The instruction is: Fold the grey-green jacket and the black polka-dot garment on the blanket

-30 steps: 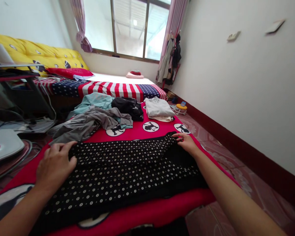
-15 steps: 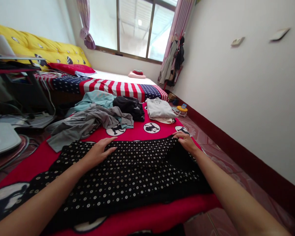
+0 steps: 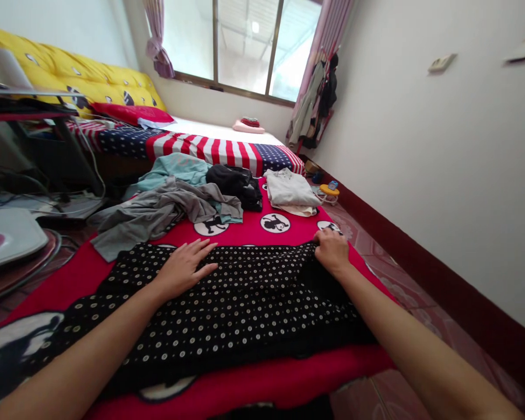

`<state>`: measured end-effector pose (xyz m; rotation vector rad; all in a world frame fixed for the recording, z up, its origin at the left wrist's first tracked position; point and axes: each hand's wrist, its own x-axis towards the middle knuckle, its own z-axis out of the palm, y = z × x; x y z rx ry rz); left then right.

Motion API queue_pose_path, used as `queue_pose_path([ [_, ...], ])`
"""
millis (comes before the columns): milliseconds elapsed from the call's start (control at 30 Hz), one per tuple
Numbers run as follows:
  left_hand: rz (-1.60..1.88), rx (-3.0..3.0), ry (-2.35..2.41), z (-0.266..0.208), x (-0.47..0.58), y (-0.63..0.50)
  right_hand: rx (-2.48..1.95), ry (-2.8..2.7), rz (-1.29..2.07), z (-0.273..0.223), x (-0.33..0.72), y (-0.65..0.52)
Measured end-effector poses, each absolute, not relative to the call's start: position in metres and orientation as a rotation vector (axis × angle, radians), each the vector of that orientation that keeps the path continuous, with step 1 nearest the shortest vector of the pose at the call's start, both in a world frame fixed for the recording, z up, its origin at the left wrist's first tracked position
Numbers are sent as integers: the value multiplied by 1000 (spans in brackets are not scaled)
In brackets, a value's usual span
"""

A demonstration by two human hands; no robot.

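A black garment with small pale dots lies spread across the red blanket. My left hand rests on its upper part, palm down with the fingers apart. At the garment's upper right corner, my right hand has its fingers closed on the edge. A plain black patch of the cloth shows just below that hand. Whether the garment is a shirt or something else cannot be made out.
Beyond the garment lie a rumpled grey garment, a light blue one, a black one and a folded light grey top. A white stool stands at left. A bed is behind, a wall at right.
My right hand's fingers have curled more firmly over the garment's corner, and the raised fold there lies flatter. My left hand stays spread on the cloth. The view has shifted slightly.
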<state>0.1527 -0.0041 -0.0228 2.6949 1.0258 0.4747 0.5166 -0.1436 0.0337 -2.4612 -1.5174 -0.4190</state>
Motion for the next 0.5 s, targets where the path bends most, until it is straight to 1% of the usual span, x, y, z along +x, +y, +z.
queue_pose_path([
  [100, 414, 2755, 1069, -22, 156, -8, -2085, -1737, -442, 42, 471, -146],
  [167, 385, 2764, 1098, -21, 156, -9, -1942, -1911, -297, 32, 445, -152],
  [233, 360, 2763, 1130, -21, 153, -9, -1966, -2017, -96, 14, 431, -159],
  [300, 332, 2753, 1172, -21, 145, -7, -2056, -2011, 34, -4, 429, -165],
  [400, 314, 2743, 1266, -23, 125, -4, -2148, -1943, 59, -17, 437, -171],
  [500, 306, 2751, 1390, -27, 105, -1, -2220, -1880, 32, -15, 441, -175],
])
